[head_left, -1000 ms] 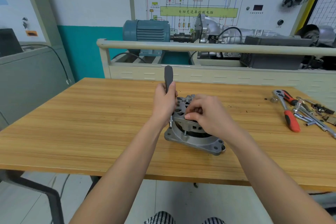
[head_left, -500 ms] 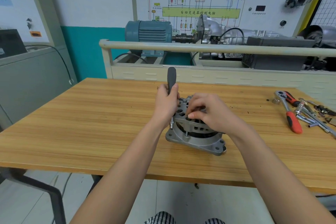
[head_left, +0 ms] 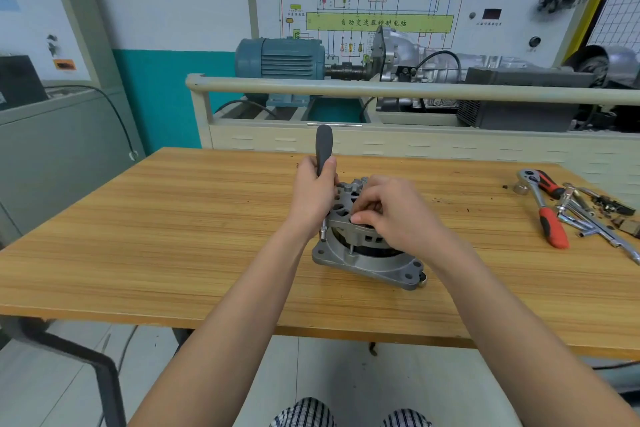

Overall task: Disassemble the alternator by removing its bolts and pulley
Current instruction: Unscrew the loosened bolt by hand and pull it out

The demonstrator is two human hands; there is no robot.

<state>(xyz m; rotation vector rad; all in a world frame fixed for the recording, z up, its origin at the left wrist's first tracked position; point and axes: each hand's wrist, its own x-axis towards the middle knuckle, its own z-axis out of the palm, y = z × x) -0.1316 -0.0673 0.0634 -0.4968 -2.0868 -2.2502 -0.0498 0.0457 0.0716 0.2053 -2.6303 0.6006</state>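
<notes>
Alternator [head_left: 360, 253]: mid worktop [head_left: 173, 236], flat flange down.
Left hand [head_left: 313, 196]: at its far-left edge, fingers wrapped round an upright dark tool handle [head_left: 324, 146].
Right hand [head_left: 398, 215]: on top, fingers curled, pinching the housing.

Both forearms are bare from the lower frame edge to the wrists, with no sleeves, watch, rings or gloves showing on the left hand [head_left: 313, 191] or the right hand [head_left: 398, 215]. At the bottom edge, the person's knees show checked dark-and-white fabric.
</notes>
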